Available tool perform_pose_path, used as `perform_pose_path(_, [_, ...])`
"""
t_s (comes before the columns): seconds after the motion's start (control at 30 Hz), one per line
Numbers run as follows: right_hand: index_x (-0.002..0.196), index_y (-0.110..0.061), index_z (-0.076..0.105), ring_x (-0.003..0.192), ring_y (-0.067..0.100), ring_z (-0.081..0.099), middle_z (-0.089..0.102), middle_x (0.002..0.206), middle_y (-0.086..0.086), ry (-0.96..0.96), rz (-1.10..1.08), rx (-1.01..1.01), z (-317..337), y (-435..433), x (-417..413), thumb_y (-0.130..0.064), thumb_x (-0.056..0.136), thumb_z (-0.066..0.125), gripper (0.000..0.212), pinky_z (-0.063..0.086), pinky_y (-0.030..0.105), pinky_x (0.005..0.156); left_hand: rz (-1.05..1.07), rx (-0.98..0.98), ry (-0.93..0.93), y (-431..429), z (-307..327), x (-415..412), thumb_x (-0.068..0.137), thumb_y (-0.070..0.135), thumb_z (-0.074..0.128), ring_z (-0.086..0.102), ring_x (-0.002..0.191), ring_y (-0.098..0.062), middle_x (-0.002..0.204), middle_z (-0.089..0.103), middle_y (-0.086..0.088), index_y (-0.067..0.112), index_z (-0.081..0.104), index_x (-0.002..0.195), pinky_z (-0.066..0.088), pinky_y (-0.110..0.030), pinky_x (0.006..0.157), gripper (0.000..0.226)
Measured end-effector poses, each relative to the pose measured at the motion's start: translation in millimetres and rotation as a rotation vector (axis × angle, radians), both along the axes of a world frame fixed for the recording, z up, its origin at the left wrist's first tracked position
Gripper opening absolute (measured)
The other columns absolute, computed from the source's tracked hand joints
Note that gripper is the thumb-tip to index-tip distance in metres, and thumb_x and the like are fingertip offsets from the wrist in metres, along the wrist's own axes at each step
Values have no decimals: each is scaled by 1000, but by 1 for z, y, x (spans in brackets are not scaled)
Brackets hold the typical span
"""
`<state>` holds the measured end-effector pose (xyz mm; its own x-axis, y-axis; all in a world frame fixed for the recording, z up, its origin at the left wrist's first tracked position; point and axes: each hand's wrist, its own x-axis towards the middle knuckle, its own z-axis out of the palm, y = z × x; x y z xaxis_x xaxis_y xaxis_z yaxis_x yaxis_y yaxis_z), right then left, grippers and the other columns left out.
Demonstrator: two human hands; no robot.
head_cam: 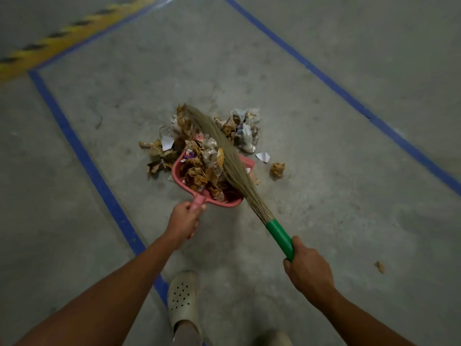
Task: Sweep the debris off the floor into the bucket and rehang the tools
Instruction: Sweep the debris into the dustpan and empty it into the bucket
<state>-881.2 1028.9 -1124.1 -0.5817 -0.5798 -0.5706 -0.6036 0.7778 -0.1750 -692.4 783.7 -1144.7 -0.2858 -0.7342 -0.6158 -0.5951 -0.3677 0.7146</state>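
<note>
A pink dustpan (230, 202) lies on the concrete floor, heaped with dry leaves, paper and plastic scraps (199, 168). My left hand (183, 222) grips its handle. My right hand (308, 268) grips the green handle of a grass broom (279, 237), whose bristles (219, 146) slant across the pan and over the pile. More debris (243, 129) sits beyond and right of the pan, with a leaf clump (277, 170) and a white paper bit (263, 156) nearby. No bucket is in view.
Blue tape lines (82, 156) run along the floor on the left and on the right (349, 96). A yellow-black hazard stripe (57, 38) crosses the far left. My foot in a pale clog (183, 300) stands below. A stray leaf (379, 267) lies at right.
</note>
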Motion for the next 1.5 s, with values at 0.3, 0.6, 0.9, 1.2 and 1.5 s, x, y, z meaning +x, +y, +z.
perform_pose_path(0.3, [124, -20, 45, 60, 15, 47, 53, 84, -2, -1, -65, -46, 175, 37, 18, -34, 95, 57, 35, 26, 19, 43, -60, 3, 40, 31, 176, 7, 97, 22, 60, 40, 36, -13, 59, 50, -7, 10, 53, 85, 32, -24, 34, 18])
perform_pose_path(0.6, [115, -21, 48, 66, 20, 57, 66, 89, 5, 62, -91, -146, 347, 114, 36, -32, 90, 60, 30, 51, 31, 58, -61, -56, 94, 107, 352, 31, 96, 23, 61, 39, 37, -13, 59, 48, -6, 10, 52, 86, 32, -21, 33, 19])
perform_pose_path(0.9, [113, -20, 47, 70, 26, 61, 65, 89, 7, 83, -186, -208, 434, 190, 105, -31, 89, 60, 29, 46, 31, 59, -134, -93, 140, 167, 449, 81, 96, 24, 61, 38, 35, -13, 58, 46, -7, 9, 51, 87, 32, -20, 34, 19])
perform_pose_path(1.2, [118, -21, 47, 74, 24, 60, 66, 93, 7, 127, -355, -201, 462, 219, 185, -34, 90, 61, 34, 46, 31, 62, -274, -85, 219, 175, 484, 118, 96, 22, 62, 36, 37, -14, 57, 45, -8, 8, 53, 87, 31, -22, 34, 19])
perform_pose_path(1.5, [116, -19, 48, 72, 26, 60, 65, 90, 9, 212, -528, -220, 483, 252, 258, -34, 88, 62, 35, 47, 31, 61, -440, -66, 275, 193, 507, 141, 97, 22, 62, 37, 37, -14, 59, 46, -8, 8, 51, 90, 30, -21, 33, 19])
